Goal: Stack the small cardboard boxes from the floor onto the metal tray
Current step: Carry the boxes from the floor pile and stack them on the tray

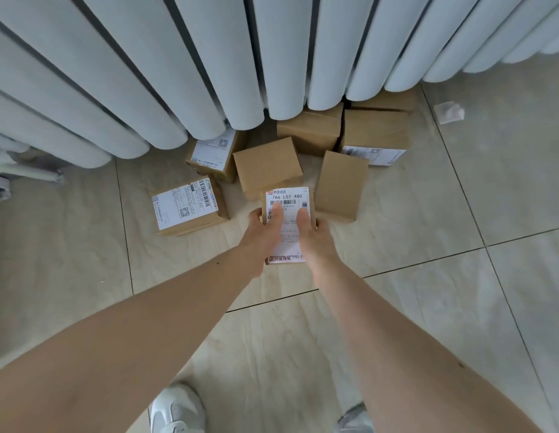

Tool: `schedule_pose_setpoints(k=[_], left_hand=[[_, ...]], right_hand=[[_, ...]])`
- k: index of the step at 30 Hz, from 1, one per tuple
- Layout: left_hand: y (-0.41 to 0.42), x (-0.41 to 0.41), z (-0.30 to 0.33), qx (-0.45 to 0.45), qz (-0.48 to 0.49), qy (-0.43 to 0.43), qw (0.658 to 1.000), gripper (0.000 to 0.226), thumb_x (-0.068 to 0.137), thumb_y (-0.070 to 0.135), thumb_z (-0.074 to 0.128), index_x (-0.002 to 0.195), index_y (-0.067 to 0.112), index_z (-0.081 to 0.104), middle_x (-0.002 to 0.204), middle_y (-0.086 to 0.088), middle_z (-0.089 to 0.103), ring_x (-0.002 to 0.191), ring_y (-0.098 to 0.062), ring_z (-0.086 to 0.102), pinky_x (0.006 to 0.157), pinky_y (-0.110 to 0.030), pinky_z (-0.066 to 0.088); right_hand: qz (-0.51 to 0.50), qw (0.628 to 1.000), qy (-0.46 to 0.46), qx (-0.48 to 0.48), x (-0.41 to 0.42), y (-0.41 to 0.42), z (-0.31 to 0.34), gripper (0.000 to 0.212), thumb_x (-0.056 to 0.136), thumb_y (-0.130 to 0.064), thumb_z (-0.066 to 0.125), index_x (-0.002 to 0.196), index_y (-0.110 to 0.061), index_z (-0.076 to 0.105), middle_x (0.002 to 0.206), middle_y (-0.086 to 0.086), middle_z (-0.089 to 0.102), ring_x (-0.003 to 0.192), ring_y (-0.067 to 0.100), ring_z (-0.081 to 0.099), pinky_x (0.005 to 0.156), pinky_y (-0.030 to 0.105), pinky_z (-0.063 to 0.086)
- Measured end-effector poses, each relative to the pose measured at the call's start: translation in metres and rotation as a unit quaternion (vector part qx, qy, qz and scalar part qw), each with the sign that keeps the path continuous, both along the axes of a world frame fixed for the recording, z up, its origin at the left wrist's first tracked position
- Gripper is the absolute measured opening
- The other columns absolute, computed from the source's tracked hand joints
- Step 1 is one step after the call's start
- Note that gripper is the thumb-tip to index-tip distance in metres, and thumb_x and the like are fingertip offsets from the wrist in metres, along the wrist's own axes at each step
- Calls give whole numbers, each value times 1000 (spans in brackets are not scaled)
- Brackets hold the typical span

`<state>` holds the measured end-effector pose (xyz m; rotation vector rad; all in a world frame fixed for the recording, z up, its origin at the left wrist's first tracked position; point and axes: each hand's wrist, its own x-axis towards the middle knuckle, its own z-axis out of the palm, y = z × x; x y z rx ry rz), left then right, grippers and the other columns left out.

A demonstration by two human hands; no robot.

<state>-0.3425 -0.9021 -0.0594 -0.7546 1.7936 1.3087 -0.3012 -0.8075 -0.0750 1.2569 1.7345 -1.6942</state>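
Several small cardboard boxes lie on the tiled floor against a row of white rolls. Both my hands hold one labelled box point(290, 195) with a white shipping label on top. My left hand point(265, 229) grips its left side, thumb on the edge and fingers over the label. My right hand point(311, 232) grips its right side the same way. Around it lie a plain box point(267, 165), another plain box point(340, 184), a labelled box at the left point(187, 207), one behind it point(214, 154), and others at the back right point(376, 135). No metal tray is in view.
Tall white rolls point(209, 64) stand upright along the back, overhanging the boxes. A crumpled scrap of white paper point(448, 112) lies on the floor at the right. My two shoes point(178, 410) show at the bottom. A white object point(9, 164) sits at the far left.
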Motion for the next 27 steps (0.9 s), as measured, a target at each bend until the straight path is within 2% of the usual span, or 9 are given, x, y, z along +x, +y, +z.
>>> schedule_pose_setpoints(k=[4,6,11,15,17,19,22,24,27], left_hand=[[11,-2,59,-15,0,11,1000,37,97,62,46,120,39,29,100,5,65,87,-16,67,79,-38,59],[20,-4,93,-18,-5,15,1000,42,96,64,46,122,38,26,101,3,64,90,-18,67,84,-41,60],[44,-5,197,-20,-24,35,999,60,90,74,44,130,32,30,105,0,63,90,-17,66,71,-35,59],[63,-1,278,7,-40,45,998,70,86,80,44,135,33,31,110,-1,67,97,-23,70,86,-47,61],[73,6,335,8,-53,55,997,66,89,78,39,134,31,32,106,0,67,94,-21,70,83,-43,61],[82,15,380,0,-71,67,995,68,90,79,32,138,30,34,104,0,64,91,-19,67,68,-35,56],[97,28,449,-14,-100,81,992,67,94,76,25,140,28,35,97,0,57,84,-16,60,62,-28,47],[108,33,495,10,-123,92,988,66,95,74,24,139,26,35,100,-3,60,88,-19,62,67,-31,53],[120,41,556,41,-139,95,985,66,93,77,21,134,27,36,109,-8,66,99,-27,68,88,-47,59]], right_hand=[[-20,1000,12,3,1,13,66,77,76,-81,46,127,-23,49,113,2,69,106,29,66,97,47,53],[-35,999,30,-3,0,23,99,68,84,-75,53,125,-21,51,109,0,70,99,25,70,92,46,57],[-65,997,50,3,-2,51,203,76,72,-83,62,108,-16,55,104,4,71,90,22,72,85,44,60],[-67,996,53,8,3,72,284,97,51,-99,54,107,-20,58,103,3,73,90,24,73,85,50,60],[-60,997,55,15,13,82,344,82,62,-94,50,110,-28,51,105,-3,70,96,24,70,88,46,58],[-68,996,51,19,23,91,388,72,74,-87,51,116,-28,50,106,-4,69,96,22,69,81,38,56],[-96,994,52,21,42,107,453,64,80,-82,54,116,-29,53,104,-4,71,94,21,70,73,33,53],[-108,991,68,30,51,117,500,60,83,-79,54,115,-28,54,104,-3,70,94,21,70,69,32,50],[-135,986,92,41,65,129,564,57,86,-75,55,115,-27,54,104,-2,70,93,22,70,65,29,47]])
